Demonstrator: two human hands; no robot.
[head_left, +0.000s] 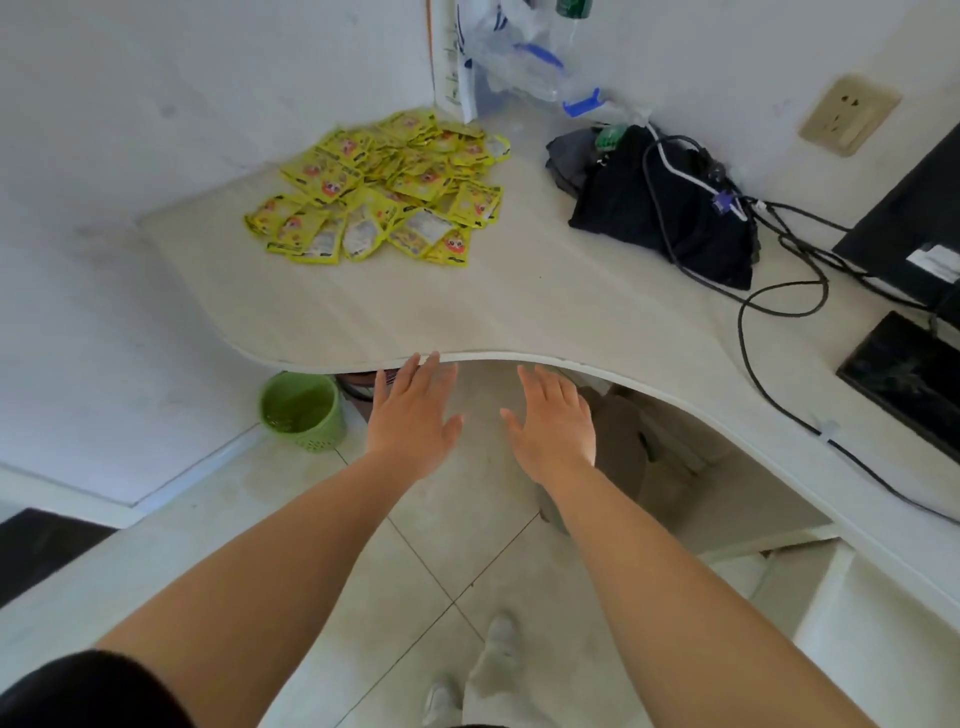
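Note:
Both arms reach forward over the tiled floor toward a curved pale desk (519, 306). My left hand (413, 415) is flat, palm down, fingers straight, its fingertips at the desk's front edge. My right hand (553, 415) is likewise flat and open, just short of the edge. Neither hand holds anything. A heap of several yellow sachets (384, 189) lies far back on the desk near the wall corner, well beyond both hands.
A black bag (660, 208) with tangled cables (769, 306) sits at the back right. Clear plastic bags (524, 57) hang in the corner. A monitor base (914, 374) is at the right edge. A green bin (304, 410) stands on the floor under the desk.

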